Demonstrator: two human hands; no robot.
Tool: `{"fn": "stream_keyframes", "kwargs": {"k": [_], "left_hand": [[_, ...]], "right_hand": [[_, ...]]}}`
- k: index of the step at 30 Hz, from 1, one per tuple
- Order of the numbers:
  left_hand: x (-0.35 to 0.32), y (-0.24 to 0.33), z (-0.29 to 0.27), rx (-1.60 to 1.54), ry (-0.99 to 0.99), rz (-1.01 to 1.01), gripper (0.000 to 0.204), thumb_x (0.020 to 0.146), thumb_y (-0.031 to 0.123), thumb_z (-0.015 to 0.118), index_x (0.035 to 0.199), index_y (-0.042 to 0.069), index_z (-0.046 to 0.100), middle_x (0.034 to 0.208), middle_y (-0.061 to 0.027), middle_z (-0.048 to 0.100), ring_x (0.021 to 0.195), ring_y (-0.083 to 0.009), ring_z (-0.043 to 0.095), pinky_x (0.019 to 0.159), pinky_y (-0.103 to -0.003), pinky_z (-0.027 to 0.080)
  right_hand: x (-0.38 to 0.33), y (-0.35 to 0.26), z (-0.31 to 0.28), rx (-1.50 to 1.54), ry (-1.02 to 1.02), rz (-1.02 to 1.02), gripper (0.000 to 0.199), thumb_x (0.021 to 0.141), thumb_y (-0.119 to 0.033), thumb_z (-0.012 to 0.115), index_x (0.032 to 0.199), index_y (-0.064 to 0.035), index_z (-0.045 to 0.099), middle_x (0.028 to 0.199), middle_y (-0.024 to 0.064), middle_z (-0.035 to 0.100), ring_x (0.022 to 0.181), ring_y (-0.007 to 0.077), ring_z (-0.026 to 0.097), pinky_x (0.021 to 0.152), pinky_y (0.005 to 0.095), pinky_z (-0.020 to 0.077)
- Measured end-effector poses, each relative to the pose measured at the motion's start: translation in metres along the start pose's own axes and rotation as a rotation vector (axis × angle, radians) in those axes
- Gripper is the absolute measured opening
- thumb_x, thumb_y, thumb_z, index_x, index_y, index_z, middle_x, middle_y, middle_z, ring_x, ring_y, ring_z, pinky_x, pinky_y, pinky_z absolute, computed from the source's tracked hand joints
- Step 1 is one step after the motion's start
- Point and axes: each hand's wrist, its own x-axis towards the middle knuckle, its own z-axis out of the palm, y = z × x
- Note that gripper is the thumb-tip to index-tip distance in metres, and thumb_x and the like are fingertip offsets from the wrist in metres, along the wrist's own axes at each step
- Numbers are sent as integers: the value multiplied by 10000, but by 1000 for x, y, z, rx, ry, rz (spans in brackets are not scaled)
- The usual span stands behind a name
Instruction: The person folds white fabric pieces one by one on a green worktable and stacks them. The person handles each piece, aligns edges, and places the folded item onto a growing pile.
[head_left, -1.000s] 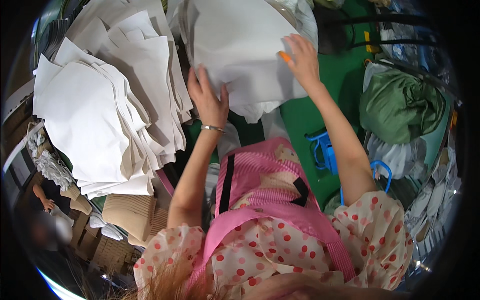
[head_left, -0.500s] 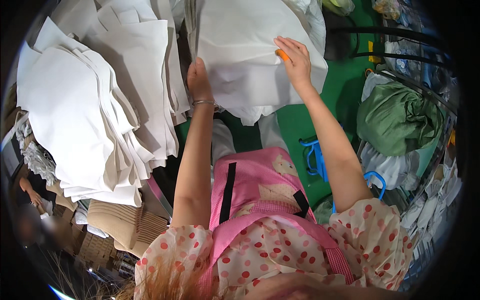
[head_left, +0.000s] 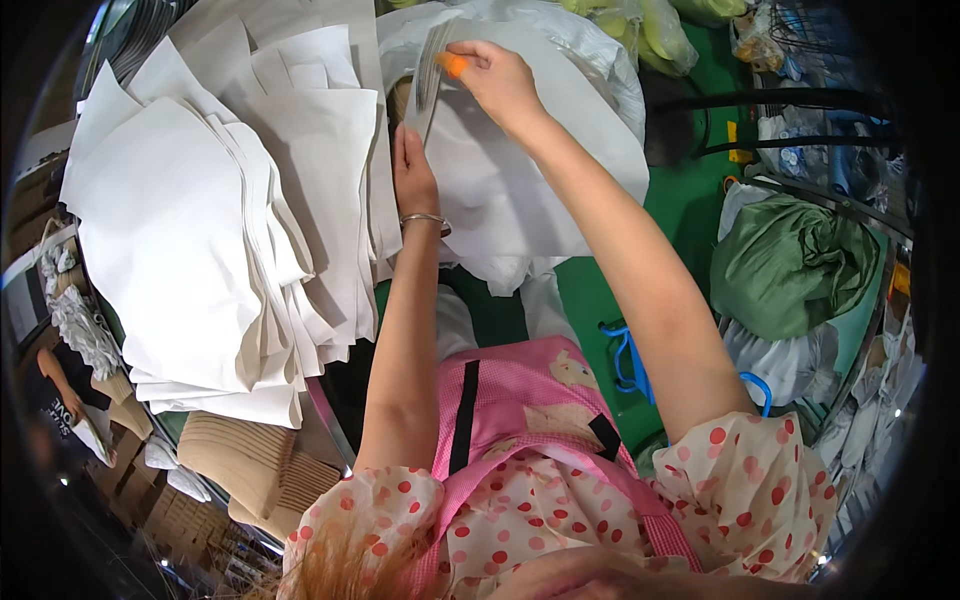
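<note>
My left hand [head_left: 415,175] is closed around the lower end of a narrow stack of thin pale sheets [head_left: 430,80], seen edge-on. Higher up, the bent fingers of my right hand [head_left: 495,85] pinch the edge of the same stack. An orange finger cover [head_left: 453,65] sits on one right-hand digit, apparently the thumb. Beneath both hands a large white sheet [head_left: 540,170] is spread over a white plastic bag [head_left: 620,75]. To the left, close to my left hand, rises a tall pile of white cut pieces [head_left: 180,240].
Beige ribbed pieces [head_left: 235,460] lie below the pile. On the right, a green cloth bundle [head_left: 795,265] rests beside a rack. A blue frame [head_left: 632,365] stands on the green floor [head_left: 590,300]. Another person's arm [head_left: 62,385] shows at far left.
My right hand has moved left and up from the large white sheet to the narrow stack. The stack has tilted, its top now leaning right. My left hand keeps its hold, slightly lower in the picture.
</note>
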Motion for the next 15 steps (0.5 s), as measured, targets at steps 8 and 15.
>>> {"fn": "stream_keyframes", "kwargs": {"k": [8,15], "left_hand": [[0,-3,-3,96,3,-7,533,952,371,436,1330,-4,401,1322,-151,465,1186,-217,472,986,-275,352],[-2,2,-2,146,-2,-12,542,948,381,424,1324,-9,405,1321,-164,466,1192,-245,470,987,-291,351]], "right_hand": [[11,2,7,316,-62,198,195,909,-129,520,998,6,629,931,75,655,841,144,642,748,249,496],[10,11,12,444,-28,210,195,914,-120,492,938,33,611,875,92,639,795,166,621,741,278,498]]}}
